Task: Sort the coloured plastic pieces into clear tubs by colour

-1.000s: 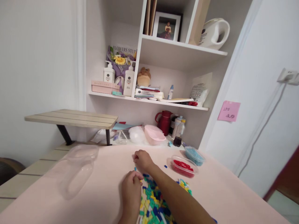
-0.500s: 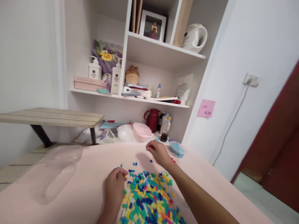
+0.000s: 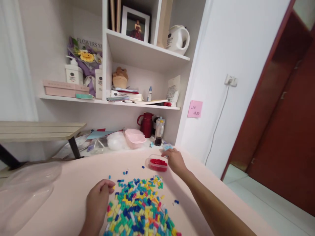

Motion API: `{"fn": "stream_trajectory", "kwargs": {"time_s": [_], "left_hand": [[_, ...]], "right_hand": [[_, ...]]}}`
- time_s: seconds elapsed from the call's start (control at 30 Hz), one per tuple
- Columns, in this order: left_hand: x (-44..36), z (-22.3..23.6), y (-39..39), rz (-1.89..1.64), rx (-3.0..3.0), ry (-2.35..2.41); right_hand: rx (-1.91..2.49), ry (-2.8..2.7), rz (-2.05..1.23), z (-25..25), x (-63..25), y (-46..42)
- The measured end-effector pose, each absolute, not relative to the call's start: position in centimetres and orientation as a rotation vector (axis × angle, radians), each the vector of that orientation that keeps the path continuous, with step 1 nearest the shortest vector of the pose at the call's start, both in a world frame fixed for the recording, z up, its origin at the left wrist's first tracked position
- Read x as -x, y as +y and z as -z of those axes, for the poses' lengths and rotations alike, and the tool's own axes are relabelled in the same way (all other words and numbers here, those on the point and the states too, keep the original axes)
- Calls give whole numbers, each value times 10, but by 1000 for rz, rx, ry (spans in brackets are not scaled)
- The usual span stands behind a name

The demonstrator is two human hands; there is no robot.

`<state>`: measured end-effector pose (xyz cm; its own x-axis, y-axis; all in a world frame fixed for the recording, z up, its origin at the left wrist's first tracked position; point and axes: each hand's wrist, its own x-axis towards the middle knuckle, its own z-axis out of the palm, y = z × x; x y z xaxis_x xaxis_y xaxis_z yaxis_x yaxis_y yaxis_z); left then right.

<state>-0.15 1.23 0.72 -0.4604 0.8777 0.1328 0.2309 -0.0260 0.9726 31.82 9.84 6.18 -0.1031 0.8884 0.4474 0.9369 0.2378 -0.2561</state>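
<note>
A wide pile of small coloured plastic bricks (image 3: 140, 206) lies on the pink table in front of me. My left hand (image 3: 98, 196) rests at the pile's left edge, thumb and index finger pinched together, with a bit of yellow, seemingly a small brick, showing between the tips. Farther off, my right hand (image 3: 176, 160) hovers by a clear tub of red bricks (image 3: 158, 165), at its right rim. The fingers are bent together and whatever they may hold is hidden. Behind that hand, partly covered by it, stands a clear tub with light blue pieces (image 3: 167, 147).
Loose dark blue bricks (image 3: 176, 202) lie right of the pile. Clear plastic containers (image 3: 31, 200) sit at the left. Along the back are a pink bowl (image 3: 135, 137), a red jug (image 3: 146, 125) and bottles (image 3: 159, 132). A small raised wooden table (image 3: 39, 131) stands back left.
The view has turned rightward. My right hand has moved from above the table beyond the pile to the tubs, uncovering the red bricks. My left hand stays beside the pile.
</note>
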Motion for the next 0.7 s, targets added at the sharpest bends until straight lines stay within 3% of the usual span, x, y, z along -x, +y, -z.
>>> {"fn": "stream_trajectory", "kwargs": {"time_s": [0.4,0.7], "left_hand": [[2,-7,14,-1567,-1158,1690],[4,-9,15,-1587,-1199,1698]], "right_hand": [[1649,-2158,98,-43,-293,98],[1600,-1860,-53,-59,-312,84]]}}
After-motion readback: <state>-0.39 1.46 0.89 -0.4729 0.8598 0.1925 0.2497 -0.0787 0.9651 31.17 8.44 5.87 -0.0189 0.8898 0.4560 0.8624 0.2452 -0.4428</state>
